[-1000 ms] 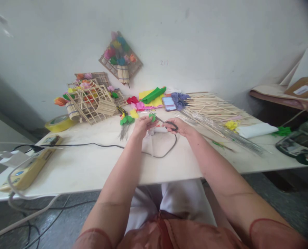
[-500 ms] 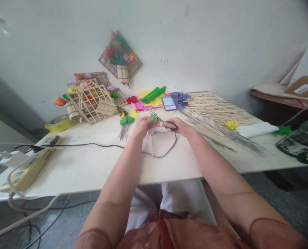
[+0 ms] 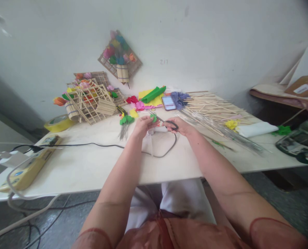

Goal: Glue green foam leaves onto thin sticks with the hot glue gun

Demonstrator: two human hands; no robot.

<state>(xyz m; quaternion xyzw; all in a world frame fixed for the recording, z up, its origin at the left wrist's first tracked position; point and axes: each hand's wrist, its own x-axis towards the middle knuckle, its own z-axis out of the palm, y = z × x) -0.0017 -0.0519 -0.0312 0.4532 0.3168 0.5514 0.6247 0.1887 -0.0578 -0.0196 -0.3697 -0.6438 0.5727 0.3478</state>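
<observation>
My left hand (image 3: 143, 125) pinches a small piece of green paper (image 3: 153, 118) between thumb and fingers. Black-handled scissors (image 3: 172, 125) are gripped in my right hand (image 3: 179, 126), their blades pointing left and away, at the green piece. Whether the blades touch the paper I cannot tell. Beneath my hands lies a white tool (image 3: 159, 129) with a cord, partly hidden by them. Just left of my left hand rests a bunch of green paper leaves (image 3: 127, 119) on thin wires.
Bamboo lattice frames with paper flowers (image 3: 91, 100) stand at the back left, near yellow tape (image 3: 58, 123). A yellow power strip (image 3: 31, 166) lies at the left. Coloured paper (image 3: 154, 95), a phone (image 3: 168, 103) and bamboo sticks (image 3: 213, 105) fill the back. A jar (image 3: 302, 138) stands right.
Both hands stay almost in place. The green piece and the scissors have shifted only very slightly.
</observation>
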